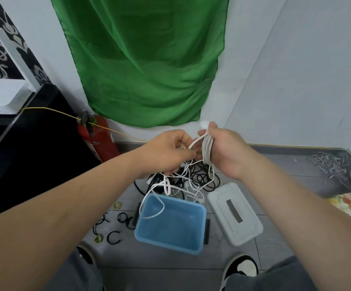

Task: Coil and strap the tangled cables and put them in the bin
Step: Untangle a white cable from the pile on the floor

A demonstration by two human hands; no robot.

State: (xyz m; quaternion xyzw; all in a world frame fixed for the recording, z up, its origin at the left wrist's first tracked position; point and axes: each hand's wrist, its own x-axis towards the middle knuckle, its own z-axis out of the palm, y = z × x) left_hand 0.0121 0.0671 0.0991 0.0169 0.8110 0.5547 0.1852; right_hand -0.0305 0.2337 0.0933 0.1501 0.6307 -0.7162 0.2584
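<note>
My right hand (226, 148) grips a coil of white cable (207, 150) wound in several loops round its fingers. My left hand (170, 153) pinches the loose strand of that white cable just left of the coil. Below both hands hangs a tangle of white and black cables (191, 179), reaching down to the floor. One white loop dangles over the rim of the open blue bin (199, 227) on the floor. Several black straps (113, 237) lie on the floor left of the bin.
The bin's white lid (233, 213) lies right of it. A red fire extinguisher (99, 139) stands at the wall under a green cloth (145, 59). A black cabinet (23, 143) with a white router is at left. My shoes (241, 267) are near the bottom.
</note>
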